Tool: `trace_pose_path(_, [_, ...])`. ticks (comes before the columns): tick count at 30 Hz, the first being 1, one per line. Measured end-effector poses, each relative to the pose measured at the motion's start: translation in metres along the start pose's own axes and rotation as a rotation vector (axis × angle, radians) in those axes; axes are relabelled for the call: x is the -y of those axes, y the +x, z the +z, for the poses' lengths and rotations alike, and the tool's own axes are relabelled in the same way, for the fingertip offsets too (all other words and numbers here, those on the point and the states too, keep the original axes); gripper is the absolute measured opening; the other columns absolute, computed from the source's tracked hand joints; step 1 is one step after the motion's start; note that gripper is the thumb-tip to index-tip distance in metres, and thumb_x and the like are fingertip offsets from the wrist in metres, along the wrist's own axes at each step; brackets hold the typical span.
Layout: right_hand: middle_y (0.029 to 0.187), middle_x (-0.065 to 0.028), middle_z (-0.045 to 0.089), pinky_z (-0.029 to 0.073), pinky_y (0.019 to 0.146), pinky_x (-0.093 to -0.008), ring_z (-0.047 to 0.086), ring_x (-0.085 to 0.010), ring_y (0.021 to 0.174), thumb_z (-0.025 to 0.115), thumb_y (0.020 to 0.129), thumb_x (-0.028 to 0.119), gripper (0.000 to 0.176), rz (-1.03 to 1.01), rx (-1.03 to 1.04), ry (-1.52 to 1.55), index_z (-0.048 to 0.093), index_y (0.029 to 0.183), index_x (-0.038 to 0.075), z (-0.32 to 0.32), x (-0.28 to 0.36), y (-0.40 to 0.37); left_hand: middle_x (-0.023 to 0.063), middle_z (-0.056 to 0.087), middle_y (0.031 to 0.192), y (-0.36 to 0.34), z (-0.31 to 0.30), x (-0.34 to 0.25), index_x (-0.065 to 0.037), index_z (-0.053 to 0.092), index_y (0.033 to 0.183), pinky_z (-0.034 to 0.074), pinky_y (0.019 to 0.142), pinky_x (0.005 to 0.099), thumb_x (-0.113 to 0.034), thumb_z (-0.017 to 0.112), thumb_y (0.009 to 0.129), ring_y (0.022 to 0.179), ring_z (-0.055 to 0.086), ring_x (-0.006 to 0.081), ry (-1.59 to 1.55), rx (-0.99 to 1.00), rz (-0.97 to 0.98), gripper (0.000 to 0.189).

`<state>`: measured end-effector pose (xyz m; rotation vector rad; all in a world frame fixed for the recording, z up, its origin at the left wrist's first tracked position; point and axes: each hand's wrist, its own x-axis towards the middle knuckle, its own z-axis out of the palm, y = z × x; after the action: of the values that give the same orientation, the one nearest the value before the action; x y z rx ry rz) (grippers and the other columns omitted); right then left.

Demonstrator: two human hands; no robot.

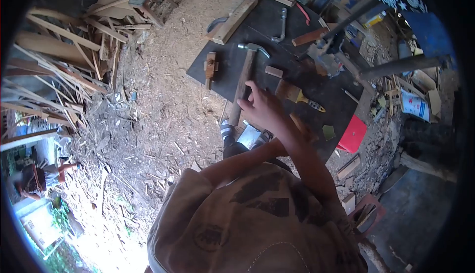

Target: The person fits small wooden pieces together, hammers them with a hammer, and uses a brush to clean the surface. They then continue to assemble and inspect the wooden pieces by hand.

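Note:
My right hand [261, 106] reaches over the dark work surface [198, 68], beside the wooden handle of a hammer [243, 79]. Its index finger and thumb are apart near the handle, and no grip on it shows. My left forearm [242, 161] crosses below my right forearm, which hides the left hand; its fingers cannot be made out. Right of my right hand lies a brush with a yellow handle [310, 103]. A small wood block [273, 71] is just above the hand. The wooden tool [211, 68] lies left of the hammer.
A long wood block [235, 20], a metal wrench [282, 25] and a red-handled tool [303, 14] lie toward the back. A red stool [352, 134] stands at the right. Scrap wood [64, 50] is piled at the left. Another person [37, 179] is at the far left.

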<state>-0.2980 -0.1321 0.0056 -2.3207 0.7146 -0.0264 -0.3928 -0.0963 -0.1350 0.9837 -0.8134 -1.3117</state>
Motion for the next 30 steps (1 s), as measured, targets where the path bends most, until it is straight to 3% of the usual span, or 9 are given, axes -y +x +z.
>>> trace_pose_path(6, [0.107, -0.0278, 0.071, 0.046, 0.106, -0.0566, 0.072, -0.0417, 0.098, 0.069, 0.093, 0.047, 0.084, 0.032, -0.089, -0.357, 0.035, 0.154, 0.000, 0.080, -0.029, 0.025, 0.0032, 0.063, 0.093, -0.008, 0.001, -0.015, -0.005, 0.070, 0.111, 0.047, 0.065, 0.0302, -0.012, 0.081, 0.093, 0.081, 0.061, 0.0102, -0.350, -0.031, -0.131, 0.022])
trace_pose_path(10, [0.132, -0.0318, 0.062, 0.042, 0.113, -0.0502, 0.065, -0.0450, 0.119, 0.073, 0.092, 0.038, 0.099, 0.240, 0.028, -0.258, 0.017, 0.163, 0.001, 0.068, 0.012, 0.036, 0.0072, 0.060, 0.105, -0.006, -0.010, -0.028, -0.009, 0.069, 0.125, 0.049, 0.074, 0.0341, -0.007, 0.074, 0.097, 0.092, 0.062, 0.0170, 0.576, -0.118, 0.852, 0.028])
trace_pose_path(13, [0.131, -0.0324, 0.061, 0.041, 0.114, -0.0494, 0.065, -0.0437, 0.119, 0.076, 0.089, 0.029, 0.104, 0.282, -0.031, -0.100, 0.009, 0.165, 0.001, 0.080, 0.001, 0.046, 0.0085, 0.059, 0.108, -0.008, -0.019, -0.032, -0.012, 0.069, 0.130, 0.049, 0.080, 0.0376, -0.006, 0.071, 0.098, 0.095, 0.061, 0.0227, 0.397, 0.087, 0.755, 0.032])
trace_pose_path(15, [0.127, -0.0316, 0.061, 0.044, 0.111, -0.0499, 0.066, -0.0426, 0.113, 0.074, 0.088, 0.023, 0.102, 0.111, -0.347, -0.043, 0.010, 0.165, 0.002, 0.110, -0.028, 0.051, 0.0081, 0.062, 0.106, -0.012, -0.023, -0.035, -0.012, 0.069, 0.127, 0.050, 0.078, 0.0388, -0.009, 0.071, 0.097, 0.095, 0.063, 0.0238, 0.468, 0.016, 0.784, 0.031])
trace_pose_path(17, [0.112, -0.0241, 0.061, 0.058, 0.087, -0.0490, 0.072, -0.0349, 0.087, 0.070, 0.088, 0.017, 0.083, 0.096, -0.517, 0.201, 0.026, 0.156, 0.000, 0.143, -0.062, 0.060, 0.0087, 0.063, 0.106, -0.015, -0.027, -0.036, -0.012, 0.070, 0.127, 0.050, 0.079, 0.0394, -0.009, 0.072, 0.097, 0.096, 0.063, 0.0247, 0.474, 0.011, 0.787, 0.030])
trace_pose_path(20, [0.100, -0.0166, 0.058, 0.056, 0.056, -0.0413, 0.067, -0.0249, 0.062, 0.068, 0.088, 0.015, 0.057, 0.610, -0.230, 0.973, 0.042, 0.138, 0.004, 0.094, -0.017, 0.062, 0.0096, 0.064, 0.106, -0.016, -0.034, -0.037, -0.011, 0.070, 0.126, 0.050, 0.080, 0.0403, -0.009, 0.072, 0.096, 0.096, 0.063, 0.0262, 0.463, 0.034, 0.776, 0.030])
trace_pose_path(21, [0.091, -0.0092, 0.055, 0.045, 0.040, -0.0324, 0.058, -0.0170, 0.049, 0.068, 0.091, 0.016, 0.040, 0.615, -0.252, 1.046, 0.047, 0.124, 0.007, 0.094, -0.017, 0.066, 0.0098, 0.064, 0.106, -0.016, -0.036, -0.038, -0.011, 0.070, 0.125, 0.050, 0.080, 0.0407, -0.009, 0.072, 0.096, 0.097, 0.063, 0.0266, 0.462, 0.043, 0.772, 0.030])
trace_pose_path(27, [0.087, -0.0070, 0.060, 0.045, 0.042, -0.0321, 0.058, -0.0147, 0.050, 0.070, 0.096, 0.019, 0.031, 0.442, -0.203, 1.036, 0.049, 0.113, 0.003, 0.042, 0.005, 0.035, 0.0116, 0.067, 0.106, -0.016, -0.047, -0.037, -0.009, 0.071, 0.124, 0.051, 0.082, 0.0425, -0.010, 0.072, 0.095, 0.098, 0.063, 0.0295, 0.453, 0.097, 0.680, 0.029])
trace_pose_path(30, [0.089, -0.0053, 0.061, 0.046, 0.047, -0.0278, 0.057, -0.0112, 0.054, 0.070, 0.097, 0.013, 0.035, 0.393, -0.321, 0.888, 0.049, 0.125, 0.005, 0.008, 0.027, -0.026, 0.0124, 0.068, 0.106, -0.009, -0.042, -0.030, -0.008, 0.072, 0.123, 0.051, 0.083, 0.0435, -0.010, 0.072, 0.095, 0.099, 0.064, 0.0309, 0.429, 0.150, 0.609, 0.028])
